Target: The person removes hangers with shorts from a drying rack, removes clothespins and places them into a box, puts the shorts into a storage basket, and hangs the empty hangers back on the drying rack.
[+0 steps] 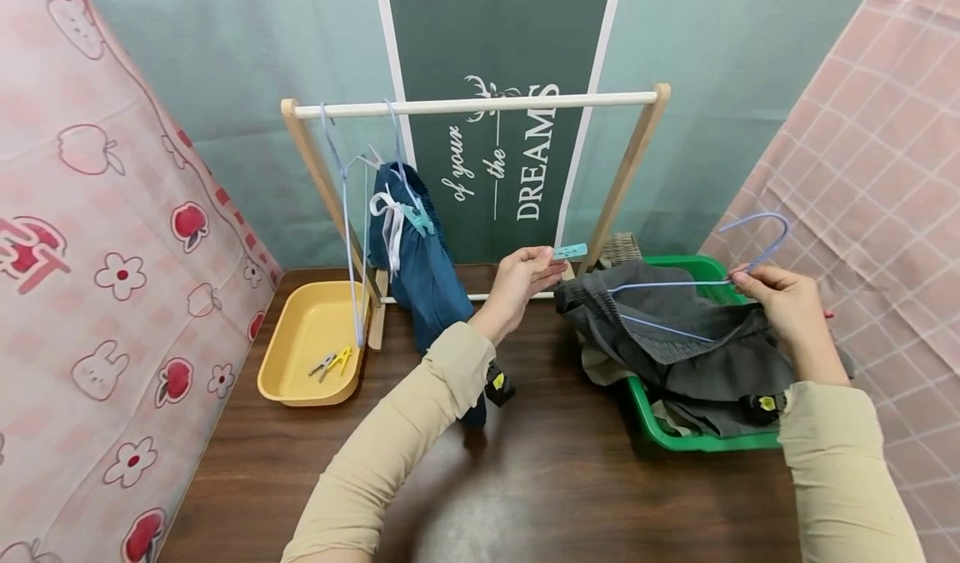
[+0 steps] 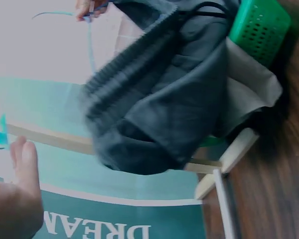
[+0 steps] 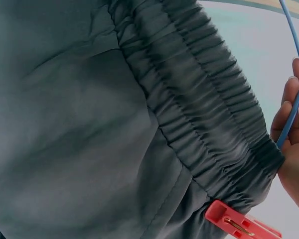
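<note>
My left hand [image 1: 517, 288] pinches a turquoise clothespin [image 1: 570, 252] between thumb and fingers, beside the waistband of a pair of dark grey pants [image 1: 690, 379]. In my right hand [image 1: 787, 309] is a blue clothes hanger [image 1: 780, 242], gripped just below its hook. The hanger lies inside the elastic waist of the pants, which drape over a green basket [image 1: 682, 444]. A red clothespin [image 3: 218, 213] is clipped on the waistband close to my right hand. In the left wrist view the turquoise clothespin [image 2: 0, 133] stands up past my fingers, apart from the cloth.
Behind my hands stands a wooden rack with a white rail [image 1: 480, 105]. Blue pants [image 1: 427, 271] hang there from a hanger with a turquoise clothespin, beside a bare hanger [image 1: 348, 238]. A yellow tray [image 1: 307, 313] at left holds a few clothespins [image 1: 340, 360]. Printed cloths surround the brown table [image 1: 570, 480].
</note>
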The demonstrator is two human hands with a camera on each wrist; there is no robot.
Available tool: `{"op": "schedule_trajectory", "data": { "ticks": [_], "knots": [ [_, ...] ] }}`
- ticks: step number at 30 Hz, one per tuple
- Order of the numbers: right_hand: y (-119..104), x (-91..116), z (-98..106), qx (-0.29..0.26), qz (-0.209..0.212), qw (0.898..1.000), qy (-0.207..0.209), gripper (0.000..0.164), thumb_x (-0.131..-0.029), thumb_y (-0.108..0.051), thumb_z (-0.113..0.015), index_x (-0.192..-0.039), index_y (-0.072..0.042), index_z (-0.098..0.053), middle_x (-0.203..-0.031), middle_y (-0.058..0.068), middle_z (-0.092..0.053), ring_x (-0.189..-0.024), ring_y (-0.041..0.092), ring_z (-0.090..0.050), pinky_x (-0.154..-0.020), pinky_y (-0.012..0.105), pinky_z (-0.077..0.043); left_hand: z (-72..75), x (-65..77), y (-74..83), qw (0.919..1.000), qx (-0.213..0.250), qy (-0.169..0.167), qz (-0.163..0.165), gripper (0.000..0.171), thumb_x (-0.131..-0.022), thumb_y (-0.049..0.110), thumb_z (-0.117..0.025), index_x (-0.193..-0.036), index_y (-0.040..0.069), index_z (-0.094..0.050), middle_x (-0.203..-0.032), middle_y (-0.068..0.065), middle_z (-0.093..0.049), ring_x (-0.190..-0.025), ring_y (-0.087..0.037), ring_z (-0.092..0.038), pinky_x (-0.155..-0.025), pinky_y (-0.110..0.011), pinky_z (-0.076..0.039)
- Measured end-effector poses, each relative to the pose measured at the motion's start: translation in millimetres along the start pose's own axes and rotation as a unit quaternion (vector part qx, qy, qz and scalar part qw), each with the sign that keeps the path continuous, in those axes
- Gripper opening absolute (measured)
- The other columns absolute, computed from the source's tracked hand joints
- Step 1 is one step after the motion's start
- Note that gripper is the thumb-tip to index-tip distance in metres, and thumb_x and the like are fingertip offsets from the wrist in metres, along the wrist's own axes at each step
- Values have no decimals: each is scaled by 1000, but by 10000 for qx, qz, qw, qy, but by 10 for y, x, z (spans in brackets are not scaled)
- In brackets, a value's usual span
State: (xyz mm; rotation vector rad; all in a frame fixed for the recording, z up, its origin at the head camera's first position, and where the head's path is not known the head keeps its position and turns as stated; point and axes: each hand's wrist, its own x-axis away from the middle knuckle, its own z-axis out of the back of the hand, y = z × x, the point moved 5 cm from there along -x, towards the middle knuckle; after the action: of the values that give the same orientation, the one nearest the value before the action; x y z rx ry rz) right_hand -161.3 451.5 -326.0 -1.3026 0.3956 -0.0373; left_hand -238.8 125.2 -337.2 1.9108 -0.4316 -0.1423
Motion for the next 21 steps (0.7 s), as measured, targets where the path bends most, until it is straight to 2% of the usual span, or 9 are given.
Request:
{"op": "schedule_trajectory", "data": {
  "ticks": [2, 4, 7, 9, 11, 15, 18, 21],
  "knots": [
    [3, -14, 6, 218, 24, 9998, 44, 23, -91, -7, -62, -79, -22, -76, -77, -25, -69, -70, -10, -61, -63, 4, -45, -7, 17, 63, 9997, 247, -8, 83, 33, -100, 12, -48, -127, -7, -49, -127, -28, -56, -126, -37, -53, -101, -32, -49],
    [4, -22, 8, 403, 21, 9992, 44, 25, -92, -7, -62, -79, -24, -75, -76, -27, -69, -70, -11, -61, -63, 4, -44, 2, 43, 139, 9983, 570, 90, 108, 33, -100, 11, -49, -128, -5, -49, -120, -22, -60, -127, -35, -53, -101, -31, -49],
    [8, -22, 9, 610, -95, 9981, 24, 24, -92, -10, -62, -80, -26, -75, -76, -29, -68, -70, -11, -60, -63, 4, -44, 22, 90, 286, 9950, 971, 239, -13, 34, -99, 10, -50, -130, -3, -49, -108, -9, -61, -117, -28, -60, -98, -30, -51],
    [11, -16, 12, 604, -174, 9980, -9, 23, -92, -11, -62, -80, -26, -75, -76, -29, -68, -69, -11, -61, -63, 4, -44, 37, 128, 401, 9936, 1093, 245, -155, 36, -98, 10, -51, -132, -3, -47, -108, -7, -61, -110, -22, -62, -93, -26, -53],
    [16, -12, 15, 589, -236, 9980, -19, 22, -93, -13, -62, -81, -26, -75, -76, -29, -68, -69, -11, -61, -63, 4, -45, 53, 167, 522, 9937, 1064, 178, -317, 39, -99, 10, -50, -135, -3, -45, -117, -12, -61, -108, -20, -61, -87, -21, -55],
    [26, -5, 26, 559, -276, 9981, 3, 23, -93, -13, -62, -80, -26, -75, -76, -29, -68, -69, -12, -60, -63, 4, -44, 109, 251, 752, 9938, 940, 31, -588, 40, -100, 12, -48, -136, -5, -42, -137, -25, -51, -125, -30, -55, -77, -15, -55],
    [37, -3, 27, 566, -315, 9979, 38, 23, -92, -13, -62, -79, -27, -74, -75, -29, -68, -68, -12, -60, -63, 4, -44, 174, 326, 911, 9940, 782, 37, -766, 39, -101, 13, -47, -135, -5, -42, -140, -25, -49, -130, -34, -50, -81, -17, -55],
    [53, -2, 37, 586, -407, 9974, 83, 21, -91, -16, -64, -76, -26, -75, -72, -29, -67, -66, -13, -60, -61, 4, -43, 267, 424, 1068, 9931, 432, 110, -1086, 39, -101, 15, -47, -134, -4, -43, -137, -25, -51, -125, -31, -56, -87, -22, -55]
  ]
}}
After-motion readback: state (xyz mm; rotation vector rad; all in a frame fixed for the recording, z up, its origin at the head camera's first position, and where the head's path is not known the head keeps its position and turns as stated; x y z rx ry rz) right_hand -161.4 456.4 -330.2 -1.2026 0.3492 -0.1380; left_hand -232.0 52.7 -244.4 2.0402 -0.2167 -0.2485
